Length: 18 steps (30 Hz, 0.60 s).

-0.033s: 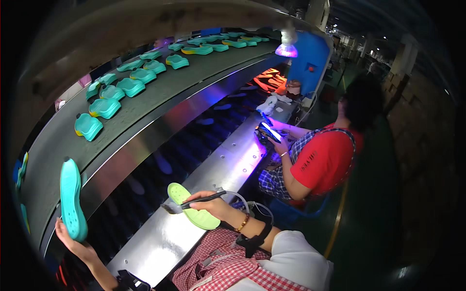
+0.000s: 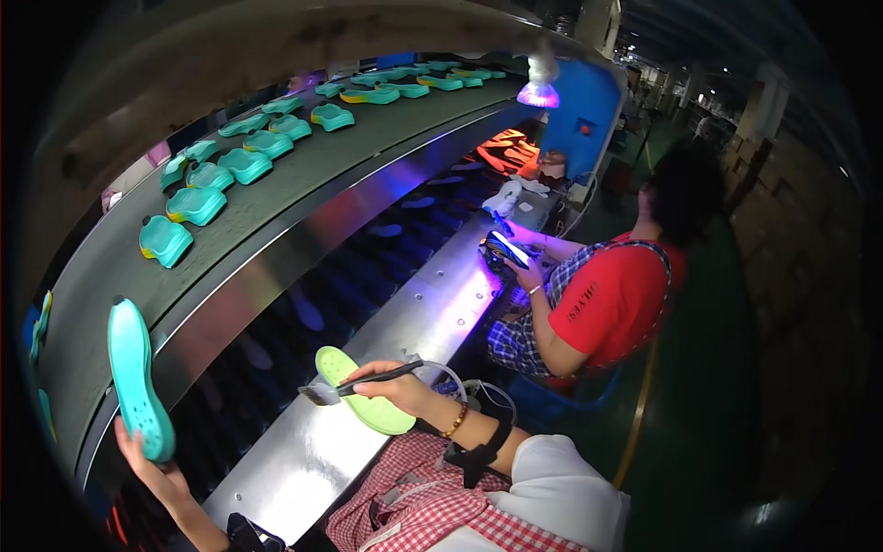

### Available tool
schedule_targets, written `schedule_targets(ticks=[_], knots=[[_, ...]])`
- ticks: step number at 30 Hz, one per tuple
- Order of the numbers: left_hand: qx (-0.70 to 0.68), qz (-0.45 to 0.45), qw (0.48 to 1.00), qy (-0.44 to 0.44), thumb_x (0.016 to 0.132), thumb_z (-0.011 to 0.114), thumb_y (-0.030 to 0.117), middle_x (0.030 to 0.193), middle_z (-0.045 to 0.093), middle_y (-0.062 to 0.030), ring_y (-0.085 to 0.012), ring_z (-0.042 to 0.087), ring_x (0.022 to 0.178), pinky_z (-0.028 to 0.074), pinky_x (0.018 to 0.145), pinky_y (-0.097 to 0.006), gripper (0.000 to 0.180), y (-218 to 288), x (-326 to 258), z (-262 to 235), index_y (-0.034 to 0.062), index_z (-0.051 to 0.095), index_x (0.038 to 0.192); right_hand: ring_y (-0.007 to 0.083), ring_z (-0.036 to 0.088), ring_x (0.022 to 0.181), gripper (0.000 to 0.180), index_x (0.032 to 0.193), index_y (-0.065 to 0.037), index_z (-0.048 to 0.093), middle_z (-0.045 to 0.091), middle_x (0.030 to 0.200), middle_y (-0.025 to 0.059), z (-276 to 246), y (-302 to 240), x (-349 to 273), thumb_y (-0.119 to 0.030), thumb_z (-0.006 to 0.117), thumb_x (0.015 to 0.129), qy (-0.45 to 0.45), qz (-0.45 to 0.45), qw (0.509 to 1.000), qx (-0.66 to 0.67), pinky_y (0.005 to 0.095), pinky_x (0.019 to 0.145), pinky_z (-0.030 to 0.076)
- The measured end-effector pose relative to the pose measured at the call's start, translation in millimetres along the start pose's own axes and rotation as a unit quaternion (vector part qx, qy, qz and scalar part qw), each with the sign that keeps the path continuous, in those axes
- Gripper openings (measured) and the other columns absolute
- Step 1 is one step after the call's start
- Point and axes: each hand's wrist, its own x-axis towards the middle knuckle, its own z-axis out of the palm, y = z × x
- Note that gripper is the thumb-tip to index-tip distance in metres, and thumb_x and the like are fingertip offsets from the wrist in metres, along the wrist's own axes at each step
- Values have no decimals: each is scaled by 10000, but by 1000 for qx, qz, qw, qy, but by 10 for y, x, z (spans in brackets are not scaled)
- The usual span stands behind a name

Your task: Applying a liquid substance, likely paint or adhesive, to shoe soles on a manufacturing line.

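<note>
At the lower left, my left hand [image 2: 152, 465] grips a turquoise shoe sole [image 2: 138, 377] by its lower end, holding it raised beside the belt. The sole stands nearly upright, and small holes show in its lower half. My right hand [image 2: 391, 391] is closed around the black handle of a flat brush [image 2: 382, 377]. Pale bristles on that brush point left, over the metal ledge. Beneath the right hand a lime-green sole [image 2: 382, 416] with small holes lies on the ledge, partly covered by the hand and brush.
A conveyor belt [image 2: 303, 189] carries several turquoise shoe soles with yellow parts. Below it, pale soles lie in a dark lower level. The metal ledge [image 2: 267, 474] runs in front of me. To the right sits a co-worker [image 2: 616, 299] in red, holding a dark shoe under purple light.
The turquoise sole in my left hand has tipped slightly to the left, and the fingers now show on its face. The brush tip has shifted a little left.
</note>
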Motion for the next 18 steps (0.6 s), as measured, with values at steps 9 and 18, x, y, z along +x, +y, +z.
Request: schedule_targets(ticks=[9,18], knots=[[-386,-317,783,-371,838,442,443,1178,482,-190,-354,477,1077,383,891,-514,649,-921,-1159,-384,6,307,1299,144,585,897,241,998,13,582,617,975,101,261,-16,-42,-18,625,763,-45,-13,999,13,249,811,460],[-354,-372,846,-142,820,310,635,1182,508,-92,-333,507,1024,361,891,-550,660,-1104,-1542,622,158,406,1266,142,592,850,213,938,16,620,634,927,103,480,-93,-110,-20,644,730,-116,41,992,-12,253,790,461]])
